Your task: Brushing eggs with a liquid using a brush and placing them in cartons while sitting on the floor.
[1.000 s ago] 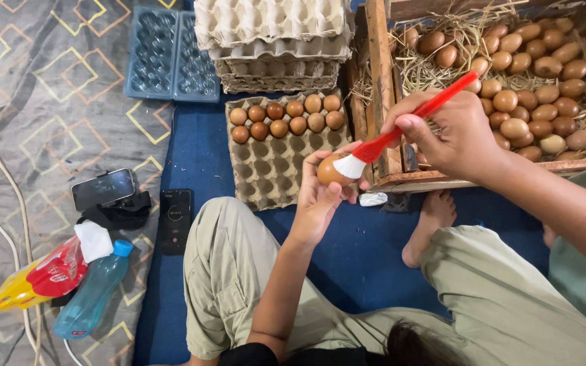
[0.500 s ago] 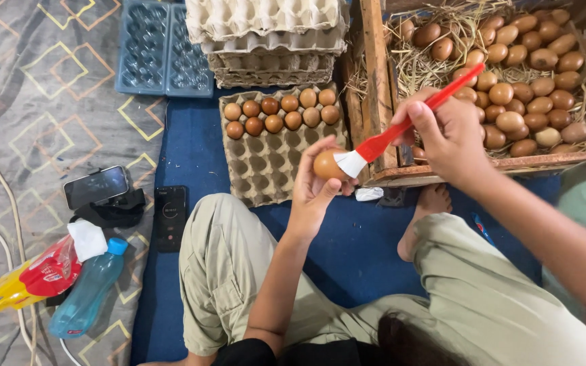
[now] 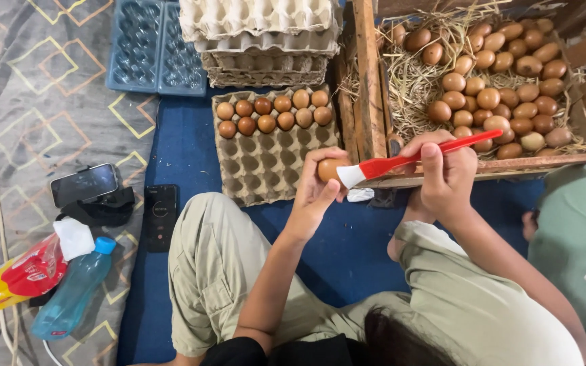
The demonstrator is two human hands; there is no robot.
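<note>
Left hand (image 3: 315,193) cups smooth brown egg (image 3: 329,169); right hand (image 3: 442,173) clamps red-handled white-bristled brush (image 3: 401,163). Keep bristles on shell, stroke lightly, turn egg, squeeze gently.

A blue mat (image 3: 184,146) carries an egg tray (image 3: 266,163) and a wooden crate (image 3: 367,88).

brush (image 3: 401,160) now lies flatter across the egg (image 3: 329,169) — handle tip lower; bristles touching
</note>
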